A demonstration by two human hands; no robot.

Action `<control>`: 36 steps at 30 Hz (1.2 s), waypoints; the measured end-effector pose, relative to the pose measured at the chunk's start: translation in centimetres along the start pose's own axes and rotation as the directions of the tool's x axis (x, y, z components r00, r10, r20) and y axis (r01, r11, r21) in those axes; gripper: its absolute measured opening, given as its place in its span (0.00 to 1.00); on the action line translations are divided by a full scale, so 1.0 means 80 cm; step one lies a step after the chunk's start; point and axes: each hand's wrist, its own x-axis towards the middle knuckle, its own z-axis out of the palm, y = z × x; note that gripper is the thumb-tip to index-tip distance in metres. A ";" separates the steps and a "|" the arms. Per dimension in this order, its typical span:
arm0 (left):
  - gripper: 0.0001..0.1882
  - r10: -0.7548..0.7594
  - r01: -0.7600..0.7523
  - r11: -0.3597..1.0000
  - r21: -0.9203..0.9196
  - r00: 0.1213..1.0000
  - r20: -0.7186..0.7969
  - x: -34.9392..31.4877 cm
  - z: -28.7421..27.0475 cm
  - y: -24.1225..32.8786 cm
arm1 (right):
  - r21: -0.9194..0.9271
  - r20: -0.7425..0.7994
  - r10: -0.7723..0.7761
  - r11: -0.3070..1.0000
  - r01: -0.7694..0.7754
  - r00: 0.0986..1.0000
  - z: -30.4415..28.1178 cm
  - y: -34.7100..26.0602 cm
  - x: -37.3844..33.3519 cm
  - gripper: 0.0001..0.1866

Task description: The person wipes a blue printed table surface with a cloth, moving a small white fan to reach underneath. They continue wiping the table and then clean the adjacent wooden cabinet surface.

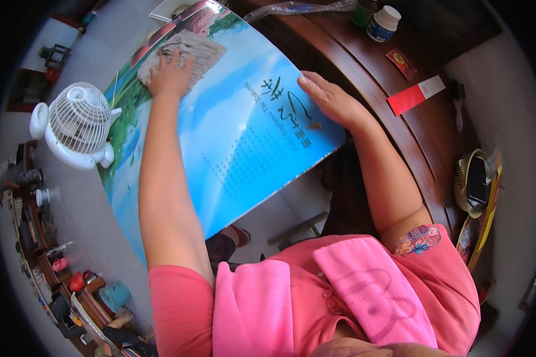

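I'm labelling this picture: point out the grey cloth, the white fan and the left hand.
Grey cloth [206, 55], head view: its uncovered right part.
White fan [80, 119], head view: its grille.
Left hand [171, 77], head view: its back.

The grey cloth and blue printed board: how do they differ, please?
The grey cloth is rumpled, while the blue printed board is smooth. The cloth is far smaller than the board. Both have a hand touching them: the left hand on the cloth, the right hand at the board's edge.
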 end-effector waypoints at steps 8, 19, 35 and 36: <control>0.35 0.284 -0.289 0.953 -0.087 0.956 -0.071 -0.213 -0.040 0.053 | 0.188 0.015 0.032 0.981 -0.034 0.999 0.003 0.018 0.010 0.46; 0.34 0.366 -0.379 0.913 -0.154 0.924 -0.108 -0.379 -0.082 0.042 | 0.276 0.037 0.057 0.959 -0.065 0.998 0.005 0.028 0.010 0.44; 0.34 0.304 -0.313 0.949 -0.023 0.934 -0.186 -0.102 -0.009 0.158 | 0.244 0.052 0.086 0.965 -0.097 0.995 0.001 0.014 0.006 0.40; 0.34 0.288 -0.296 0.955 -0.023 0.941 -0.176 -0.086 -0.009 0.164 | 0.226 0.027 0.083 0.970 -0.087 0.996 0.000 0.017 0.008 0.39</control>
